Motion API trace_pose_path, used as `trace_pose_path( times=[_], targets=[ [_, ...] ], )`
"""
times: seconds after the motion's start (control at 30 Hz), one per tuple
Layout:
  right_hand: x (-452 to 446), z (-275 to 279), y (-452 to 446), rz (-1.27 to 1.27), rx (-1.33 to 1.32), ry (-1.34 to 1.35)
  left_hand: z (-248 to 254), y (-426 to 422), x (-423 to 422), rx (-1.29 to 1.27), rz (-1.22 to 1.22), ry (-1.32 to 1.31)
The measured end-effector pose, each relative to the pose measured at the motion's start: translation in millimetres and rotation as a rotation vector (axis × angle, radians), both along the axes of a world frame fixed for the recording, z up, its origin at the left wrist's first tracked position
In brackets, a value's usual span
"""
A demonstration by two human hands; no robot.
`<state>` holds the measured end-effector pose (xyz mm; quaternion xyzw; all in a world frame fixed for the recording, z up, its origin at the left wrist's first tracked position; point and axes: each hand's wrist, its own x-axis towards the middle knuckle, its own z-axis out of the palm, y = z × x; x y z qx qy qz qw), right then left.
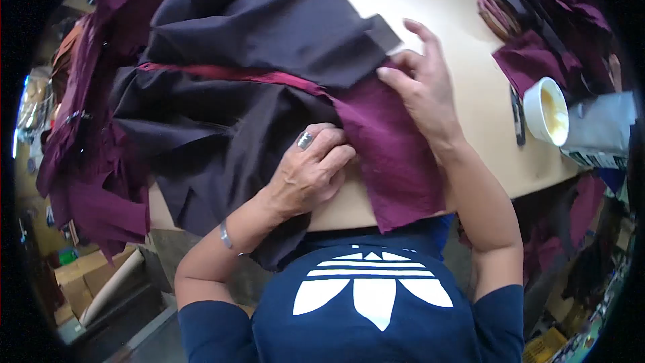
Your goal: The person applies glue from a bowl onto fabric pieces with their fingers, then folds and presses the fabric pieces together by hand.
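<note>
A dark, nearly black piece of fabric lies rumpled across the table, with a red strip running along a fold in it. At its right end a plum-coloured fabric panel hangs toward the table's front edge. My left hand, with a ring on one finger, is closed on the dark fabric beside the panel's left edge; its fingertips are partly hidden. My right hand pinches the panel's upper right edge between thumb and fingers, one finger raised. A small dark flap sticks out just above it.
Plum fabric is heaped along the left side. At the right are scissors, a white tub with yellowish contents, a dark slim tool and more fabric scraps. The table's front edge runs close to my body.
</note>
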<state>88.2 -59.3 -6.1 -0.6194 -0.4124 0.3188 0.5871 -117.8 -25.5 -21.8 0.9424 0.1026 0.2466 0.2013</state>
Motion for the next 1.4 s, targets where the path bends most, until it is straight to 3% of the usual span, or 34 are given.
trace_pose_path(
  times=[0.13, 0.2, 0.27, 0.33, 0.43, 0.53, 0.73, 0.8, 0.83, 0.93, 0.97, 1.07, 1.37, 1.4],
  targets=[
    [4, -9, 2, -0.025, 0.066, 0.179, 0, 5, -1, -0.150, 0.186, 0.006],
    [-2, -7, 8, 0.020, 0.087, 0.300, 1, 5, 3, -0.081, 0.228, 0.080],
    [-12, -2, 11, 0.089, 0.128, 0.452, -4, 9, 10, 0.034, 0.131, 0.124],
    [-23, 6, 16, 0.157, 0.181, 0.506, -6, 17, 16, -0.022, 0.055, 0.272],
    [-31, 24, 17, 0.236, 0.243, 0.615, 18, 31, 32, -0.845, 0.205, 0.105],
    [-23, 20, 18, 0.257, 0.297, 0.701, 21, 36, 54, -1.814, 0.058, -0.469],
    [-13, 8, 15, 0.127, 0.231, 0.530, 14, 50, 64, -1.961, -0.111, -0.590],
    [-15, 7, 18, 0.135, 0.275, 0.608, 1, 54, 62, -2.021, -0.186, -0.588],
    [-18, 5, 20, 0.135, 0.315, 0.656, 1, 59, 63, -2.057, -0.570, -0.638],
    [-18, 6, 17, 0.146, 0.297, 0.617, 13, 50, 70, -1.903, -0.166, -0.691],
    [-15, 5, 16, 0.151, 0.296, 0.596, 2, 58, 66, -1.901, -0.449, -0.757],
    [-14, 3, 14, 0.128, 0.285, 0.544, 6, 59, 69, -1.795, -0.105, -0.664],
    [-11, 8, 33, 0.159, 0.196, 0.508, 20, 55, 56, -1.808, 0.119, -0.295],
    [-11, 9, 36, 0.137, 0.177, 0.433, 19, 56, 53, -1.599, 0.167, -0.233]
  ],
)
